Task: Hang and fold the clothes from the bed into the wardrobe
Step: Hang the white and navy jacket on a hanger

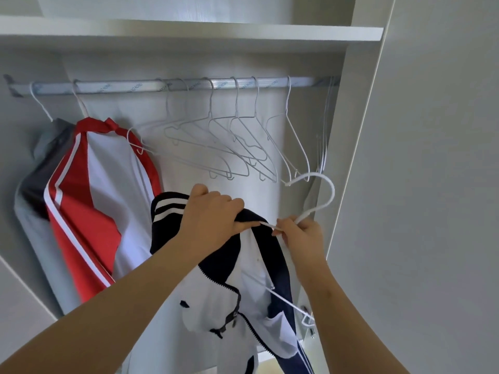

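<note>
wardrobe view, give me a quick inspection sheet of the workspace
surface: rail under a shelf, no table in view
job's things: navy and white jacket half on a white hanger, off the rail; red jacket and grey garment hung at left
clutter: empty hangers bunched mid-rail
hands: left hand grips the navy collar; right hand holds the hanger neck
cables: nothing seen
surroundings: wardrobe side panel at right

Pale grey panels [432,157] (evenly lit) under a white shelf [243,32].
</note>
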